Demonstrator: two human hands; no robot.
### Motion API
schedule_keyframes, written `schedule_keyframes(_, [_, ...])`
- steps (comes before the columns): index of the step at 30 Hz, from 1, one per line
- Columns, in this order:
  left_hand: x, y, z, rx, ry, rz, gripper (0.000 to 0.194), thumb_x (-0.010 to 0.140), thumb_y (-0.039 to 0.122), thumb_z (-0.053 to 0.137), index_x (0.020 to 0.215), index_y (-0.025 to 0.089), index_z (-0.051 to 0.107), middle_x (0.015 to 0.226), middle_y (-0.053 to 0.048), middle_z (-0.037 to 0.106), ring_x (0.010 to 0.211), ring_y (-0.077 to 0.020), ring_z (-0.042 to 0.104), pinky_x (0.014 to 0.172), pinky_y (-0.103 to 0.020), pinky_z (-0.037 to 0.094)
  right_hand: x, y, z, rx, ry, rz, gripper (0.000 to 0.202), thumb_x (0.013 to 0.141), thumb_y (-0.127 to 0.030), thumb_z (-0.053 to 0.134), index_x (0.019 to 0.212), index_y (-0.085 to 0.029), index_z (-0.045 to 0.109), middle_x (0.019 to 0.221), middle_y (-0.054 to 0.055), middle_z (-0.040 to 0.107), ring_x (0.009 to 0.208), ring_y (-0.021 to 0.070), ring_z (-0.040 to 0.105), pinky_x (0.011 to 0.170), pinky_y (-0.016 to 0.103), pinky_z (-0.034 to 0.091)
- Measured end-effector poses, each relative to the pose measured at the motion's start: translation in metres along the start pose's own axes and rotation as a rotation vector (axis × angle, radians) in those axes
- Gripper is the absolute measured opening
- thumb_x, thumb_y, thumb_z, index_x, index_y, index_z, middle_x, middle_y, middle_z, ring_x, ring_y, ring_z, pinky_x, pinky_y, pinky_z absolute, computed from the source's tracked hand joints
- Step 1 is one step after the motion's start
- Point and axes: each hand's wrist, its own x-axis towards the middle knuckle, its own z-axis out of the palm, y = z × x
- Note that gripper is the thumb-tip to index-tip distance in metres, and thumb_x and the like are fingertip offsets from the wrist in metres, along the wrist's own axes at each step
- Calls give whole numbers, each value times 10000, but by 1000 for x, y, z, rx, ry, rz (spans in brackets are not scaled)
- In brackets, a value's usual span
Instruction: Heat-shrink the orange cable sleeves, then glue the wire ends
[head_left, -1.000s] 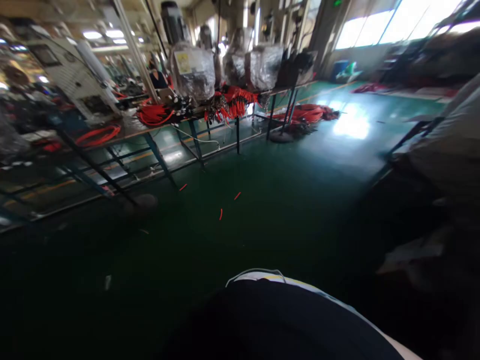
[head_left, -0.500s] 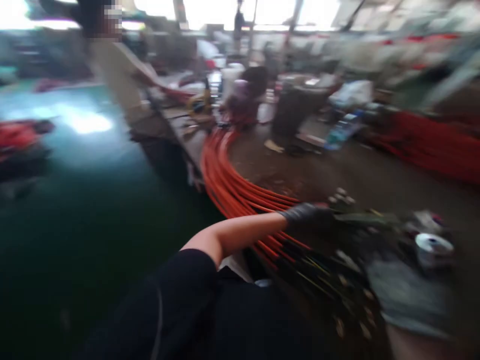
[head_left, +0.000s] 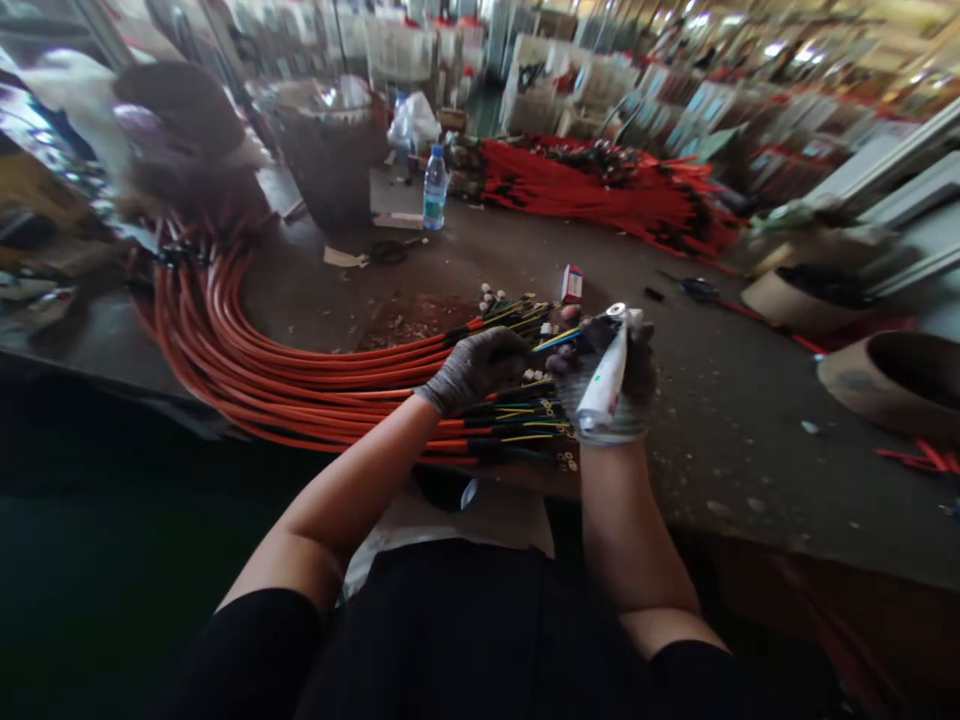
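Observation:
My left hand, in a grey glove, is closed round the end of an orange cable. Blue and yellow wires stick out past its fingers towards my right hand. My gloved right hand is closed on a white roll with a round hole at its upper end. Its fingertips are close to the wire ends; whether they also pinch them I cannot tell. Under and beside my left hand runs a bundle of orange cables, with black sleeves, thin coloured wires and ring terminals at their ends.
On the dark worktable are a small red-and-white box, a water bottle and scissors. A dark bucket stands behind. Red cables lie at the back, and cardboard rings at the right.
The view has swung to the right. My left hand now grips a cable end, and my right hand, blurred at the lower right before, has come beside it with the white roll.

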Motion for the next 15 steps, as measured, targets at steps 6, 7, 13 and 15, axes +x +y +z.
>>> schedule_keyframes(6, [5, 29, -3, 411, -54, 132, 157, 807, 227, 619, 862, 125, 725, 725, -17, 689, 646, -122, 602, 652, -226, 470, -6, -4, 14, -80, -36, -43, 499, 864, -648, 548, 717, -204, 723, 993, 54, 737, 601, 71, 600, 464, 171, 486])
schedule_keyframes(7, [5, 33, -6, 523, -57, 133, 166, 828, 247, 610, 861, 128, 721, 731, -30, 691, 661, -141, 618, 662, -242, 471, -6, -1, 16, -87, -28, -77, 501, 864, -661, 533, 726, -220, 726, 1016, 52, 736, 634, 84, 624, 472, 181, 496])
schedule_keyframes(13, [3, 51, -2, 759, -129, 55, 266, 920, 368, 549, 934, 135, 677, 838, -104, 710, 797, -235, 690, 710, -303, 483, 3, 11, 23, -26, 15, -150, 425, 838, -649, 576, 781, -257, 727, 1079, 15, 732, 801, 126, 685, 519, 212, 551])
schedule_keyframes(15, [7, 51, 3, 811, -111, 11, 287, 914, 403, 560, 946, 133, 653, 873, -123, 709, 821, -255, 692, 720, -319, 483, 8, 11, 20, -8, 1, -121, 431, 840, -651, 574, 822, -248, 725, 1073, 32, 732, 850, 155, 699, 560, 254, 588])
